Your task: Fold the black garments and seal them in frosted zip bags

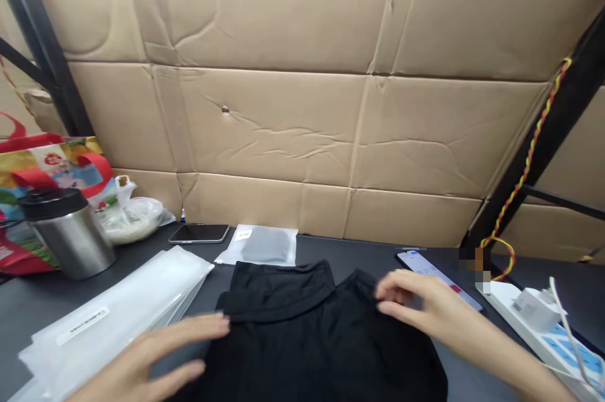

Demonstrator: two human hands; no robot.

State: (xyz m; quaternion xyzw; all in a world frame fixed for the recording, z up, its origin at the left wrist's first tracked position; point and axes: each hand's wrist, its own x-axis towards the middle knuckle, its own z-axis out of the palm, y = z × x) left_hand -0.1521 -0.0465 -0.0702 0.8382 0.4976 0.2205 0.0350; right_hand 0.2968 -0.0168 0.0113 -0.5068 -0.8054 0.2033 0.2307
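Observation:
A black high-necked top [302, 342] lies spread on the dark table, its collar facing away from me. My left hand [161, 348] reaches in from the lower left with fingers stretched out flat, the fingertips at the left shoulder of the top. At the other shoulder my right hand [416, 301] has thumb and fingertips drawn together on the cloth. The lower part of the top runs out of view. A stack of translucent plastic packaging bags [113, 314], the uppermost with a barcode label, is just beyond my left hand.
Beyond the collar lie a packed frosted bag [269, 246] and a phone [199, 234]. A second phone [435, 273] and a white power strip [543, 333] are at right. A steel mug [78, 238], plastic bag [135, 219] and colourful tote [75, 159] stand left. Cardboard [283, 106] walls the back.

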